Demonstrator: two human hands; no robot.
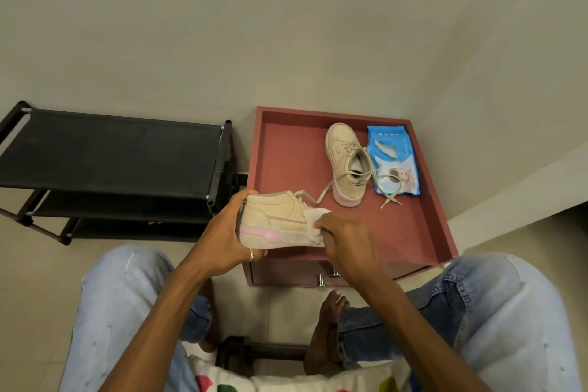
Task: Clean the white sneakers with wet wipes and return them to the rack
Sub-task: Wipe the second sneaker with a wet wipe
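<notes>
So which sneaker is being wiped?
The sneaker gripped at its heel by the left hand, with the right hand pressing a wipe to its side. The other sneaker stands untouched on the table.

Dim, soft, even indoor light with a warm, muted cast. Shadows are faint. Wide-angle distortion bends the edges; focus is slightly soft throughout.
</notes>
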